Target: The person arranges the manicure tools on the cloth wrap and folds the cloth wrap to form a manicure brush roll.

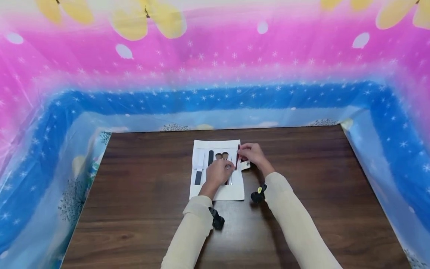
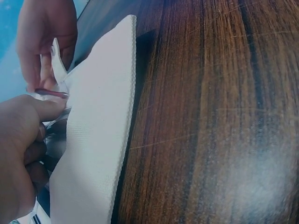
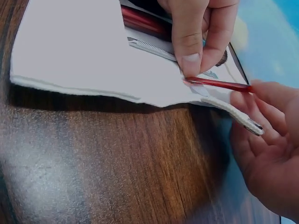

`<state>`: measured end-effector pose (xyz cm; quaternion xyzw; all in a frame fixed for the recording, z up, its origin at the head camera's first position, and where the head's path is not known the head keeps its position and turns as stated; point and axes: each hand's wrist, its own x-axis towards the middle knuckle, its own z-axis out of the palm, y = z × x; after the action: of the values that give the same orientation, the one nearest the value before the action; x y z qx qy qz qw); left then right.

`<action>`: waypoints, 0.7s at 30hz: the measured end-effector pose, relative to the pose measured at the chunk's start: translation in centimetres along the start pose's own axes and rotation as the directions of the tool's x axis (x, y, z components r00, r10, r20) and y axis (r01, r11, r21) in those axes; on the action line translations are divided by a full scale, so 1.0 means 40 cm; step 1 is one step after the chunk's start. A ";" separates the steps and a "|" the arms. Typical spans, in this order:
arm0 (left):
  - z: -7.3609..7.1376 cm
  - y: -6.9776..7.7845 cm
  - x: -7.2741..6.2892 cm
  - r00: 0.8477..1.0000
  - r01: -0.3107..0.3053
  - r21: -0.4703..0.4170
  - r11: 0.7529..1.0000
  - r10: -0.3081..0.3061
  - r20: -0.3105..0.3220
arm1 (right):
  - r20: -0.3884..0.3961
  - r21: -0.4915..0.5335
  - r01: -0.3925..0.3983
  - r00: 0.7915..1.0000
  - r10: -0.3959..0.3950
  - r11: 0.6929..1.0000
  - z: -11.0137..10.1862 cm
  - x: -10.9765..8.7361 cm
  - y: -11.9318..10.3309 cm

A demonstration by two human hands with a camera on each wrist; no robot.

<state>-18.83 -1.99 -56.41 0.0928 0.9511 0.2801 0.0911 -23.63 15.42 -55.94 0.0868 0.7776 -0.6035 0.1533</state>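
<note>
A white fabric tool case [image 1: 231,195] lies spread on the table. My right hand [image 1: 252,153] pinches a slim red-handled tool [image 3: 224,85] near its upper end, at the case's right side. The tool's lower tip meets the edge of a pocket, where my left hand [image 1: 217,172] pinches the fabric between thumb and fingers. Two makeup brushes [image 1: 225,155] stand in the pockets behind the left hand, partly covered by it. A thin silver tool [image 3: 152,48] and a thick red handle [image 3: 145,21] show beside the left fingers.
On the case's left part are a long black flat piece [image 1: 211,157] and a white-and-dark flat piece [image 1: 198,178]. A snap strap [image 1: 246,165] sticks out at the right. Patterned cloth [image 1: 215,101] surrounds the brown wooden table [image 1: 141,224].
</note>
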 end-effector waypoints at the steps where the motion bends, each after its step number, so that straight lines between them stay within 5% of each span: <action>1: -0.006 0.001 0.006 1.000 0.000 0.001 1.000 0.000 -0.003 | -0.026 0.028 0.013 1.000 -0.012 1.000 -0.002 0.005 -0.009; 7: -0.017 0.002 0.013 1.000 0.012 -0.009 1.000 -0.011 0.027 | -0.092 0.060 0.016 0.996 -0.010 0.998 -0.007 0.014 -0.030; 21: -0.003 0.002 0.007 0.999 0.035 -0.022 0.999 -0.034 0.021 | 0.048 -0.202 -0.027 0.998 0.037 0.979 -0.010 0.004 -0.007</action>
<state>-19.12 -1.92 -56.32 0.0783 0.9484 0.2881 0.1067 -23.92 15.74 -55.65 0.0678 0.8288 -0.5214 0.1912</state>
